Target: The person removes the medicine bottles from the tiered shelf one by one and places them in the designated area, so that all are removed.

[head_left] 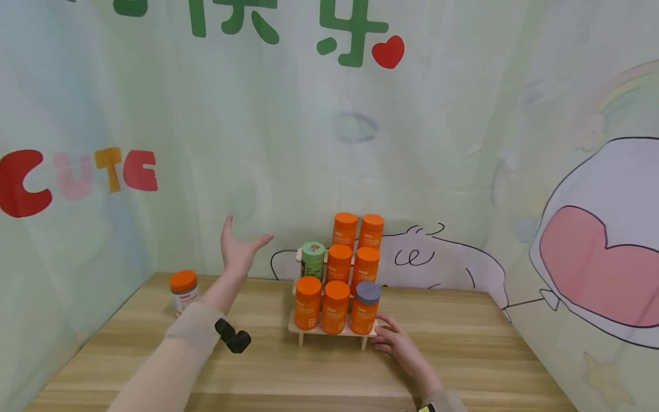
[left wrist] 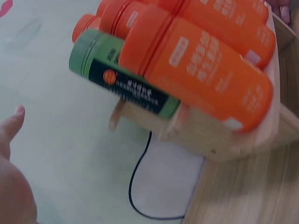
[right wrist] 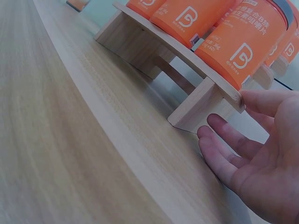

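Observation:
A stepped wooden rack holds several orange jars in three tiers. At the left of its middle tier is a green jar, and at the right of the front tier an orange jar with a grey lid. My left hand is raised left of the rack with thumb and fingers spread, holding nothing. At the rack's front right corner, my right hand touches the shelf edge with one digit. Its other fingers hang loosely curled by the side panel, below the shelf.
A white jar with an orange lid stands on the wooden table at the left, partly behind my left forearm. A printed curtain hangs close behind the rack and along both sides of the table.

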`<state>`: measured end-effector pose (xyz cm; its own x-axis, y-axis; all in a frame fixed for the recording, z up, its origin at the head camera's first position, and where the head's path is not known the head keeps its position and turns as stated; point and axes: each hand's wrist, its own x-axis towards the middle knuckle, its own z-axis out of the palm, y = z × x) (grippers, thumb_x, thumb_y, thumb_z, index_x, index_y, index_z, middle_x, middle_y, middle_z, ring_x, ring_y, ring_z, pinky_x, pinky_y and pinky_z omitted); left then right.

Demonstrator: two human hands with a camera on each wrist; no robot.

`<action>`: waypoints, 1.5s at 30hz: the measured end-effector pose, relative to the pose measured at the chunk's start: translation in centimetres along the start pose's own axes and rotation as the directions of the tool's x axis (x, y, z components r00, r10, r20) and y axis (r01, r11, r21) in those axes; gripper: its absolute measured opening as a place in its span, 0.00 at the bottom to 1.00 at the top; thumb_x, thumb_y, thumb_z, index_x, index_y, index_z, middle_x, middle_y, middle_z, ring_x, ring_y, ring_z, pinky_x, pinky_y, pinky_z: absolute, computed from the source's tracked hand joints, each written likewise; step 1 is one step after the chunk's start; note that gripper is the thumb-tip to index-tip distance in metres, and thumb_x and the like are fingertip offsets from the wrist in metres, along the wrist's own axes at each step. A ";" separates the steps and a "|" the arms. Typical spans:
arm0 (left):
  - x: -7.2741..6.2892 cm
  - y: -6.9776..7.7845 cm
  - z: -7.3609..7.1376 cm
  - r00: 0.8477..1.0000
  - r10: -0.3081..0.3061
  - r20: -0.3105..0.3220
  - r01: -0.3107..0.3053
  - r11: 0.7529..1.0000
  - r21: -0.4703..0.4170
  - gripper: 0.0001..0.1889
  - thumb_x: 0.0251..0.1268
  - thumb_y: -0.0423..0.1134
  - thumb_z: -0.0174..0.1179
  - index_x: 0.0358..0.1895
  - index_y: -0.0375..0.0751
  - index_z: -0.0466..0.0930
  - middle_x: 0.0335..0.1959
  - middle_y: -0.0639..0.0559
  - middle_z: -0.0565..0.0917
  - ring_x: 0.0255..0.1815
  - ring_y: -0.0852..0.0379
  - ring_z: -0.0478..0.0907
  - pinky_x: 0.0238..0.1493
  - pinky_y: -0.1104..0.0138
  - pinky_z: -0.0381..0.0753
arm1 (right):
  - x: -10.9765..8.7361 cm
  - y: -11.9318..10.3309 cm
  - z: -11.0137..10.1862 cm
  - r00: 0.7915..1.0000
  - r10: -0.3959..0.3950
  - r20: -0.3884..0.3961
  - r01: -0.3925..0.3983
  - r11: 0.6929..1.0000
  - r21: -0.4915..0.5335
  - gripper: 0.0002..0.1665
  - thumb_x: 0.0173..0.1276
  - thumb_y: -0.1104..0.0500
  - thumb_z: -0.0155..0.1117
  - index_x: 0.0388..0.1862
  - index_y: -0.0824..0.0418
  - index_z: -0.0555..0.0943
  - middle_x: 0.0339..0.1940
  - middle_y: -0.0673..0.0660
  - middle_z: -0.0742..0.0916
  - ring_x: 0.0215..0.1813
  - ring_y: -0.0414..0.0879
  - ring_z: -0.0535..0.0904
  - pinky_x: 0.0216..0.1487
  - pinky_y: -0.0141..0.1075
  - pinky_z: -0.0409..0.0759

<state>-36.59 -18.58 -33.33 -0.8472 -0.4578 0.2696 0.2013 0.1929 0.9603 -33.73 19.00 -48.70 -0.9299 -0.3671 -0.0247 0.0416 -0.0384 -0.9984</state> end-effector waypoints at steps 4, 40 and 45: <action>-0.3 1.0 2.0 0.998 0.005 0.060 -0.004 1.000 -0.031 0.58 0.52 0.45 0.75 0.80 0.53 0.40 0.81 0.51 0.43 0.81 0.47 0.40 0.79 0.49 0.47 | -0.2 0.2 0.2 1.000 0.000 0.005 0.000 1.000 0.008 0.31 0.75 0.59 0.52 0.72 0.70 0.58 0.43 0.50 0.82 0.42 0.40 0.81 0.48 0.33 0.81; 0.5 5.7 12.9 0.808 0.066 0.585 -0.104 0.994 0.030 0.49 0.59 0.40 0.70 0.79 0.52 0.47 0.79 0.44 0.53 0.79 0.42 0.49 0.74 0.45 0.58 | 0.0 0.1 0.1 1.000 -0.019 -0.001 0.019 1.000 0.005 0.33 0.75 0.59 0.52 0.72 0.72 0.57 0.43 0.51 0.83 0.41 0.41 0.81 0.48 0.34 0.81; 0.6 5.8 13.3 0.761 0.054 0.647 -0.121 0.991 0.060 0.48 0.60 0.37 0.68 0.79 0.50 0.47 0.79 0.42 0.55 0.78 0.41 0.52 0.73 0.47 0.61 | 0.0 0.2 0.0 1.000 -0.025 0.000 0.025 1.000 0.008 0.32 0.74 0.60 0.52 0.71 0.72 0.57 0.43 0.52 0.83 0.41 0.41 0.82 0.48 0.34 0.81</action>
<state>-42.42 -6.18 -28.55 -0.9517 0.2231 0.2107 0.2724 0.2980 0.9149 -33.75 18.98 -48.86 -0.9307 -0.3659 0.0007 0.0208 -0.0549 -0.9983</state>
